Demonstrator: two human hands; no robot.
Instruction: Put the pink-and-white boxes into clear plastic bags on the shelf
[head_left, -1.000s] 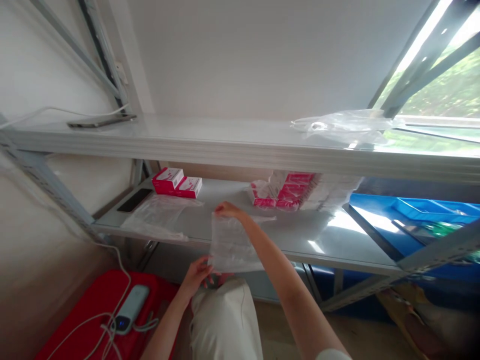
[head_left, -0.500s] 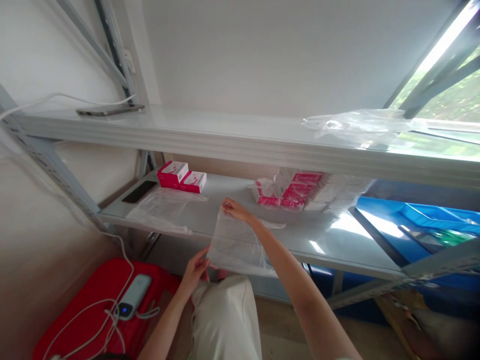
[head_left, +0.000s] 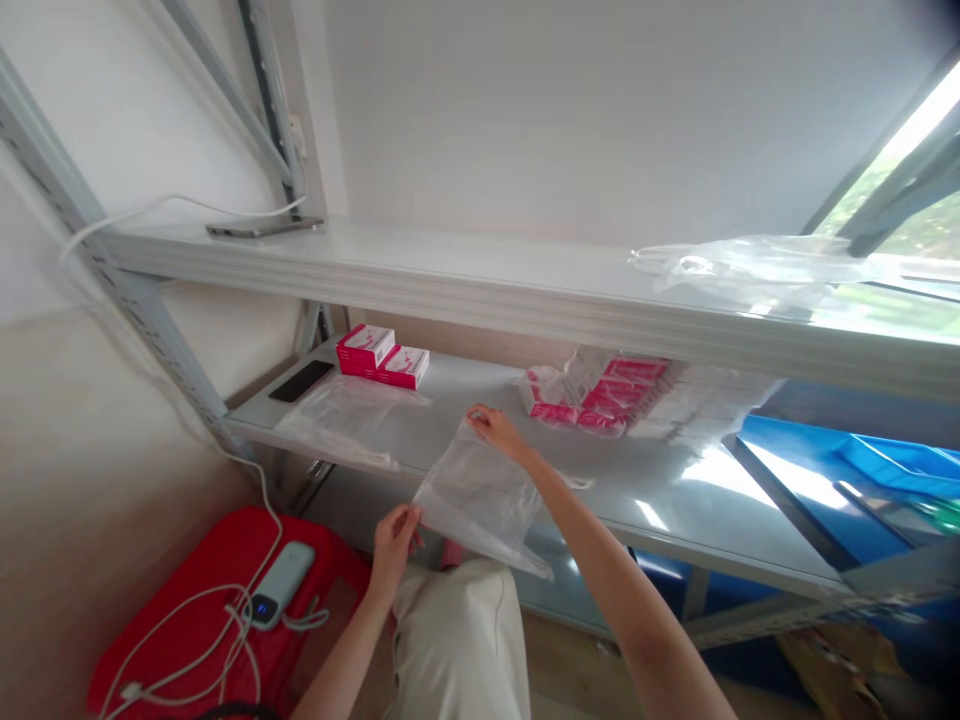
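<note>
Nearest, the left hand (head_left: 395,532) pinches the lower corner of a clear plastic bag (head_left: 480,495), just above the person's knee (head_left: 457,620). The bag stretches slanted up and away from that grip to the right hand (head_left: 495,428), whose fingers close on its upper edge, over the front of the lower shelf (head_left: 675,500). Left of the knee, a red box (head_left: 180,620) carries a power bank (head_left: 279,597) and white cables. Farther back on the shelf lie another clear bag (head_left: 345,425), two pink boxes (head_left: 382,355), a phone (head_left: 301,381) and a pile of pink packets (head_left: 600,395).
</note>
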